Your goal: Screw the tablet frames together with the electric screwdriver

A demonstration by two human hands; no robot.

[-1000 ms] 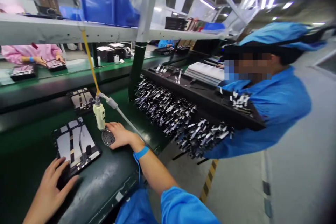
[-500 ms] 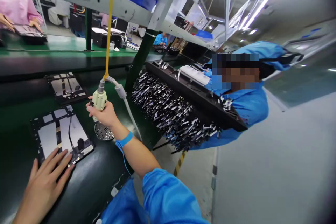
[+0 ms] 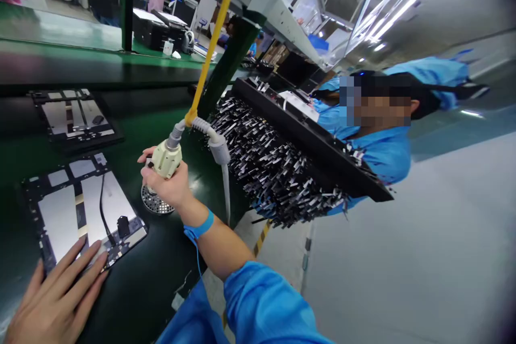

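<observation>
My left hand (image 3: 60, 298) lies with fingers stretched over the lower edge of an opened tablet (image 3: 56, 217), which shows silver panels, a gold-toned flex strip and a thin black cable. Wrapped round a cream electric screwdriver (image 3: 167, 157) is my right hand (image 3: 171, 185), to the right of the tablet. The screwdriver hangs from a yellow cord (image 3: 214, 37), and a grey cable (image 3: 220, 151) leaves its top. Below that hand, partly covered by it, is a round perforated metal dish (image 3: 151, 205). The screwdriver's tip is hidden.
Another opened tablet (image 3: 56, 113) lies farther back on the dark green bench (image 3: 161, 274). A long black holder (image 3: 306, 137) carries a dense mass of black and silver strips (image 3: 262, 158) at right. A co-worker in blue (image 3: 387, 153) is behind it. A slanted green post (image 3: 228, 62) rises nearby.
The view has shifted, so the tablets sit farther left in the picture. The screwdriver tilts more, its top leaning right. Both hands keep their holds.
</observation>
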